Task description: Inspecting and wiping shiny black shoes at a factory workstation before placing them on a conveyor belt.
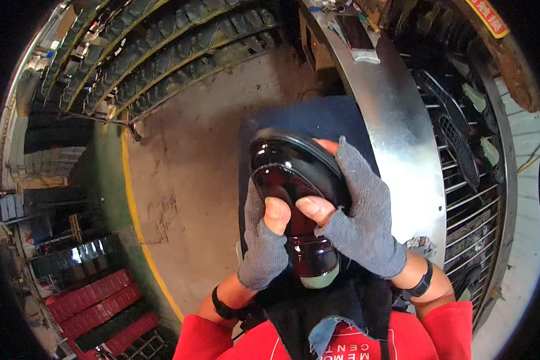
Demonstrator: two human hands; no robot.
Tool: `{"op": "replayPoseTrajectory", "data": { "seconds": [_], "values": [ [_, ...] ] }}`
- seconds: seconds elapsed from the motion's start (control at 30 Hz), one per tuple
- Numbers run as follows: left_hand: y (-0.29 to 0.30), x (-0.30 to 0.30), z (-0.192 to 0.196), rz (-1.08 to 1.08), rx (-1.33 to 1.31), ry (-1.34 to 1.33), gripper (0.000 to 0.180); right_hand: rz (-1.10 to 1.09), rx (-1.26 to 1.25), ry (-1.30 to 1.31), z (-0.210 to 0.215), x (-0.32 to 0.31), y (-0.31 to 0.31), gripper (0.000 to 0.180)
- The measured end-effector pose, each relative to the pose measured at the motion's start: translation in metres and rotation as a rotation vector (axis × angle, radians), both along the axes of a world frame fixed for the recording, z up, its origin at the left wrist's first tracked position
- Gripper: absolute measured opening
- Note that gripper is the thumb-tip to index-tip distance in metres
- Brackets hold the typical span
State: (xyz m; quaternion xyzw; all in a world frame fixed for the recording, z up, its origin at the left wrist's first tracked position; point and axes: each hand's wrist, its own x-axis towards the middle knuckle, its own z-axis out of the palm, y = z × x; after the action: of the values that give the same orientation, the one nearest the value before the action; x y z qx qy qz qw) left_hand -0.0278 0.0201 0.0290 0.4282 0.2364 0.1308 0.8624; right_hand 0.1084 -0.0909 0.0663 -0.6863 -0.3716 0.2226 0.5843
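Both hands, in grey fingerless gloves, grip a glossy dark shoe (294,192) held up close before the person's chest, sole side turned away and its pale heel end pointing down toward a black cloth (318,306) on the lap. The left hand (264,240) has its fingers clamped on the shoe's left flank with the thumb pressed on top, while the right hand (360,216) wraps the right flank, fingers curled over the far edge. A metal table (396,138) curves just behind, and racks of shoes (162,54) line the far floor.
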Motion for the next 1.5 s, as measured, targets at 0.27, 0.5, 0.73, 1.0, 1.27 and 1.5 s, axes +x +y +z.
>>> {"op": "replayPoseTrajectory", "data": {
  "seconds": [0.27,0.5,0.73,1.0,1.27,1.5],
  "values": [
    [0.049,0.031,-0.002,0.005,0.726,-0.245,0.071,0.093,0.272,0.978,-0.064,0.001,-0.017,0.073],
    [0.068,0.095,-0.002,-0.073,0.298,-0.201,0.049,0.277,0.025,1.001,-0.094,0.024,-0.025,0.062],
    [0.005,0.068,-0.023,0.297,0.547,-0.219,0.071,0.093,-0.321,0.861,-0.072,-0.007,-0.092,0.080],
    [0.054,0.092,-0.055,0.228,1.143,-0.118,0.066,-0.083,-0.061,1.119,-0.078,0.003,-0.031,0.050],
    [0.017,0.029,-0.129,-0.123,0.019,0.192,0.066,-0.131,0.004,0.942,-0.137,0.024,0.004,0.049],
    [0.037,0.059,-0.080,-0.373,0.595,0.117,0.071,-0.161,0.280,1.173,-0.122,0.046,-0.015,0.056]
  ]
}}
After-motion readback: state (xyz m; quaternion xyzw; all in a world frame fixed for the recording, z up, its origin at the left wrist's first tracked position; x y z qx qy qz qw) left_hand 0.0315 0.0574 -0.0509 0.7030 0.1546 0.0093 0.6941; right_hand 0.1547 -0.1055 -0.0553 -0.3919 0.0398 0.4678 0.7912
